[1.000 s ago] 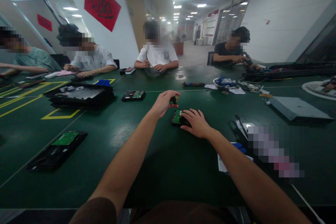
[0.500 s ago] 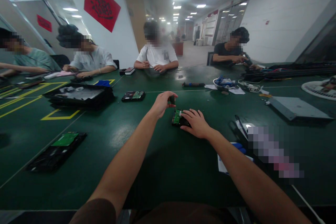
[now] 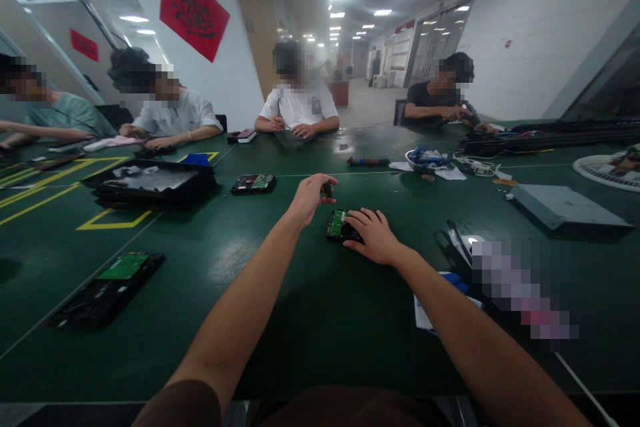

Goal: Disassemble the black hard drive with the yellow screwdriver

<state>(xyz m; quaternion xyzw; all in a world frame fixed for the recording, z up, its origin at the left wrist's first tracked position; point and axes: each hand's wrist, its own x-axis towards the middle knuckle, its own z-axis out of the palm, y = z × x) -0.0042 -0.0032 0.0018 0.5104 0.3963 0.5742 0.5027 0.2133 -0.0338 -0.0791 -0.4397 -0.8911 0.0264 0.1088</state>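
On the green table in front of me lies a hard drive (image 3: pixel 338 227), its green circuit board facing up. My right hand (image 3: pixel 373 233) covers its right part, fingers spread over the top and thumb along the near edge, holding it against the table. Above the drive's far left corner, my left hand (image 3: pixel 311 199) is closed around the short dark handle of a screwdriver (image 3: pixel 327 191), held upright. Its thin shaft points down at the drive; whether the tip touches a screw is too small to tell.
Another hard drive (image 3: pixel 254 183) lies ahead to the left, and a black device with a green board (image 3: pixel 113 287) nearer left. Stacked black trays (image 3: pixel 150 183) stand behind it. A grey metal box (image 3: pixel 573 205) and a bowl of blue items (image 3: pixel 427 159) are at right. Several people sit opposite.
The screwdriver handle looks slightly turned in my left hand. My right hand and the hard drive keep their place.
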